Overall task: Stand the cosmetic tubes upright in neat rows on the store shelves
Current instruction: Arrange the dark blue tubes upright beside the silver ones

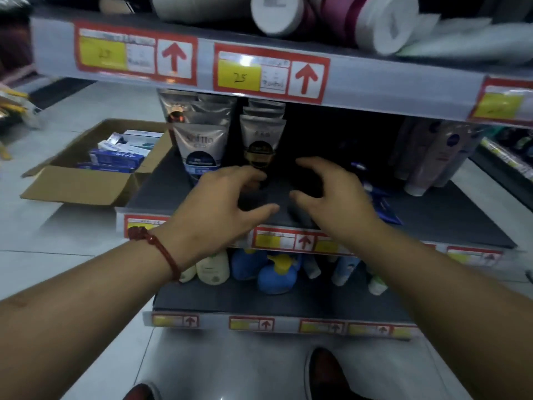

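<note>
On the dark middle shelf (450, 223), two rows of silver tubes stand upright on their caps: a row with blue labels (202, 145) at the left and a row with black-and-gold labels (262, 137) beside it. My left hand (225, 200) reaches over the shelf front, its loosely curled fingertips at the cap of the front black-and-gold tube, thumb apart below. My right hand (334, 192) hovers just right of it, fingers bent in a claw over a dark gap, with nothing visible in it. Blue tubes (385, 204) lie flat behind my right hand. Pale pink tubes (429, 160) lean at the shelf's right.
The upper shelf's edge (375, 88) with red price tags overhangs close above. An open cardboard box (86, 183) of blue cartons sits on the floor at the left. The lower shelf (259, 301) holds cream bottles, blue items and small tubes. My shoes (326, 373) are below.
</note>
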